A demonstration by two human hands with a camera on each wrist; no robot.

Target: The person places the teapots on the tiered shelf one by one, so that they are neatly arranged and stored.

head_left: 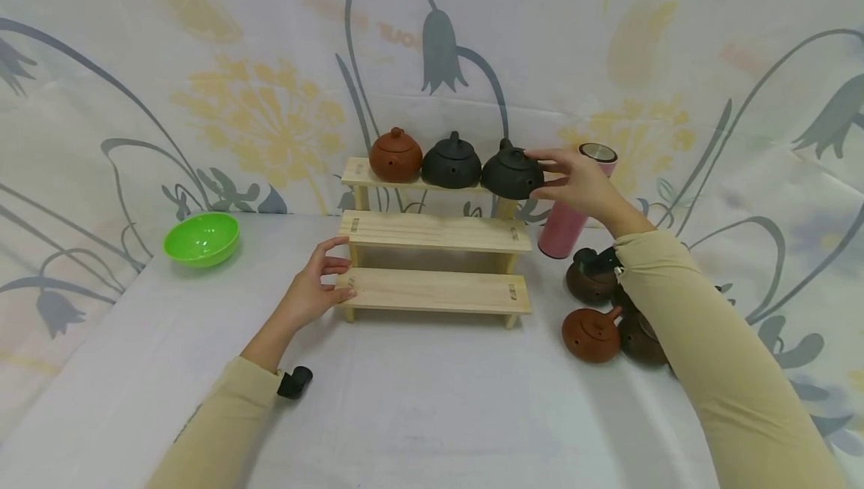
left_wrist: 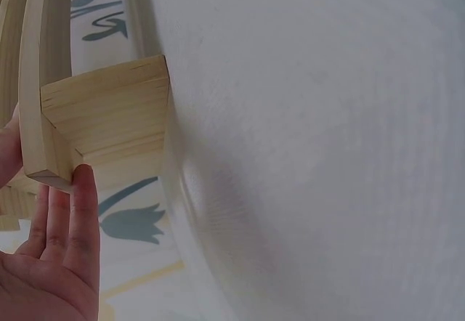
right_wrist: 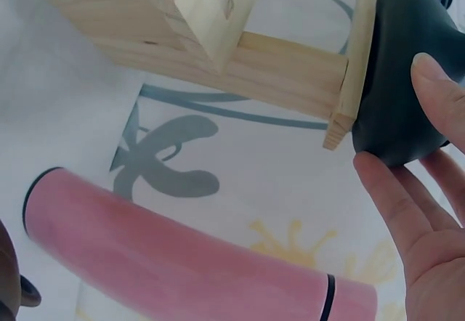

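Note:
My right hand (head_left: 574,181) holds a black teapot (head_left: 511,172) by its side, at the right end of the top tier. In the right wrist view the thumb lies against the teapot's dark body (right_wrist: 399,67), with fingers on the other side and its base at the board. Left of it on that tier sit another black teapot (head_left: 451,164) and a reddish-brown teapot (head_left: 395,156). My left hand (head_left: 313,283) pinches the left end of the lowest board of the three-tier wooden shelf (head_left: 432,290); in the left wrist view its fingertips (left_wrist: 83,179) press the board's end.
A pink flask (head_left: 565,226) stands right behind the shelf's right end. Under my right forearm lie several brown and reddish teapots, among them a reddish-brown one (head_left: 590,335). On the far left is a green bowl (head_left: 202,240). Flower-printed cloth hangs behind the white table.

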